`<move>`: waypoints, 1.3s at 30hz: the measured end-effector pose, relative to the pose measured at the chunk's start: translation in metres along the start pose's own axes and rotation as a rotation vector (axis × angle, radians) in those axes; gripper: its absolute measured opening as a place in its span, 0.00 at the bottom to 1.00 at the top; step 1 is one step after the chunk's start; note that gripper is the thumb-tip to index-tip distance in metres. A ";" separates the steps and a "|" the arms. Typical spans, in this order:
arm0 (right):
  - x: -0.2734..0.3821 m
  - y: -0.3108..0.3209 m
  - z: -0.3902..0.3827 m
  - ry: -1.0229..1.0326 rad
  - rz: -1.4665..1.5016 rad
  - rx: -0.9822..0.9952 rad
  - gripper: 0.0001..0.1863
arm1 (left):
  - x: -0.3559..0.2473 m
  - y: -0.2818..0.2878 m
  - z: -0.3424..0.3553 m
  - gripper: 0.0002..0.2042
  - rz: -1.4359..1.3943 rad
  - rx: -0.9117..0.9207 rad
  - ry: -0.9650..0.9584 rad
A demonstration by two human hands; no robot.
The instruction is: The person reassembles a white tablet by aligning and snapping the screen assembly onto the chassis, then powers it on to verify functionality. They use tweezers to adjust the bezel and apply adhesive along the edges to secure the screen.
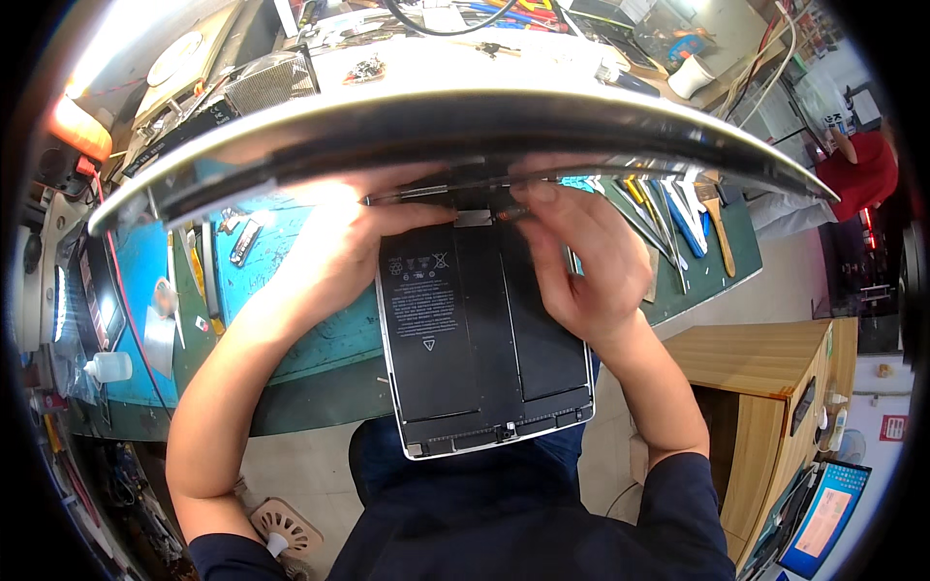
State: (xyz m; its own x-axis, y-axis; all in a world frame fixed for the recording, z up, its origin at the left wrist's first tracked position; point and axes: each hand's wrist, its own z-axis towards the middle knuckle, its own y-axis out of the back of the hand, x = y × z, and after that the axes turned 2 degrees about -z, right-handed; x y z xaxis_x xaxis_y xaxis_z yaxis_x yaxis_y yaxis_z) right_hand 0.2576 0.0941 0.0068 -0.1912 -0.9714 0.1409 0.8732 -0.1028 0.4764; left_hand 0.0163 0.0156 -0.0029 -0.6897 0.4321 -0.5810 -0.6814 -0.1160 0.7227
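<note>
Desk: the green desk (pixel 320 402) is stretching out beneath and beyond the tablet, the landmark here.
Dark panel: a pale-rimmed dark panel (pixel 484 136) is arching above the tablet's far end, hiding some of the work; whether it is joined to the tablet, I cannot tell. Best not to be loading or twisting it.
Open tablet: the tablet (pixel 494 339) is lying with its inside up, its near end jutting past the desk's edge above the lap. A fully backed tablet would probably be rocking less.
Battery: the printed dark battery section (pixel 426 339) is filling the tablet's left side; nothing should be prying or bending it.
Left hand: the left hand (pixel 339 237) is reaching over the tablet's far left corner, index finger straight, its tip at the silver strip; I cannot tell whether its hidden fingers are pinching anything.
Right hand: the right hand (pixel 601 266) is curling over the far right corner, fingertips by a small orange-brown piece; a pinch I cannot confirm. Light, steady fingertips would be suiting such small parts.
Wooden-handled tool: this tool (pixel 720 237) is lying right of the tablet.
Silver strip: the strip (pixel 475 219) is sitting at the tablet's far end, between both hands.
Orange-brown piece: this piece (pixel 511 213) is showing just right of the strip.
</note>
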 end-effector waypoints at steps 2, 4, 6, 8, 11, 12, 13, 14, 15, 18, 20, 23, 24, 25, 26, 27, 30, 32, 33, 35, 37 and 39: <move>0.000 0.001 -0.002 -0.008 -0.003 0.027 0.23 | 0.000 0.000 -0.001 0.20 0.007 -0.005 -0.006; 0.001 0.003 0.000 -0.014 -0.016 0.047 0.23 | 0.000 0.000 0.000 0.20 0.019 -0.010 -0.021; 0.002 0.003 0.001 -0.013 -0.030 0.036 0.23 | 0.000 -0.001 0.000 0.20 0.012 -0.019 -0.011; 0.002 -0.001 0.000 -0.003 -0.035 -0.002 0.23 | 0.006 -0.005 -0.003 0.21 0.000 -0.022 0.020; 0.007 0.007 0.002 -0.011 -0.052 0.066 0.23 | 0.005 -0.005 -0.007 0.20 -0.070 -0.060 0.068; 0.006 0.006 0.003 -0.006 -0.050 0.070 0.23 | 0.005 -0.005 -0.007 0.20 -0.094 -0.066 0.083; 0.003 0.003 0.002 0.006 -0.041 0.044 0.23 | 0.010 -0.002 -0.007 0.19 -0.014 0.002 0.015; 0.001 0.002 0.001 0.017 -0.032 0.019 0.23 | 0.014 0.000 -0.007 0.18 0.067 0.069 -0.054; 0.004 0.005 0.004 0.002 -0.047 0.055 0.23 | 0.012 -0.002 -0.004 0.19 0.129 -0.014 -0.109; 0.002 0.002 0.002 0.016 -0.044 0.026 0.23 | 0.009 -0.005 -0.006 0.19 0.074 -0.011 0.007; 0.001 0.001 0.000 0.014 -0.018 0.034 0.22 | 0.003 -0.002 -0.001 0.18 0.007 -0.040 -0.026; 0.001 0.007 0.001 0.014 -0.011 0.101 0.21 | 0.003 -0.002 -0.002 0.19 0.071 -0.066 -0.057; 0.003 0.008 0.001 -0.005 -0.009 0.117 0.21 | 0.005 -0.003 -0.003 0.19 0.058 -0.060 -0.042; 0.004 0.009 0.002 -0.023 -0.008 0.132 0.21 | 0.008 -0.006 -0.004 0.19 0.046 -0.053 -0.029; 0.003 0.007 0.002 -0.017 -0.008 0.093 0.22 | 0.009 -0.006 -0.005 0.20 0.034 -0.046 -0.016; 0.003 0.002 0.002 -0.012 -0.007 0.054 0.22 | 0.009 -0.004 -0.005 0.21 0.063 0.006 0.047; 0.000 -0.003 -0.005 -0.031 0.032 0.015 0.22 | 0.002 -0.003 -0.004 0.21 -0.023 -0.005 0.054; 0.000 -0.003 -0.005 -0.042 0.046 0.024 0.22 | -0.001 0.000 -0.001 0.21 0.031 -0.043 -0.038; 0.000 -0.002 -0.003 -0.040 0.040 0.033 0.21 | 0.001 -0.002 -0.002 0.21 0.009 -0.052 -0.029; 0.000 0.000 0.000 -0.033 0.023 0.033 0.21 | 0.003 -0.003 -0.002 0.21 -0.009 -0.050 -0.016; 0.001 -0.001 -0.002 -0.023 0.008 0.022 0.20 | 0.005 -0.003 -0.002 0.21 -0.004 -0.030 0.003; 0.007 0.003 0.002 -0.054 0.036 0.055 0.20 | 0.004 -0.004 -0.003 0.22 -0.013 -0.030 0.020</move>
State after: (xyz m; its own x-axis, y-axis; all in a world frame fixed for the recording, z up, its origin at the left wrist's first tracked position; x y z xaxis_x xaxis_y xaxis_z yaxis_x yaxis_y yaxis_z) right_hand 0.2578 0.0873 0.0104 -0.1858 -0.9610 0.2049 0.8541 -0.0549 0.5172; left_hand 0.0157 0.0155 -0.0091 -0.6855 0.4154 -0.5980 -0.6971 -0.1374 0.7037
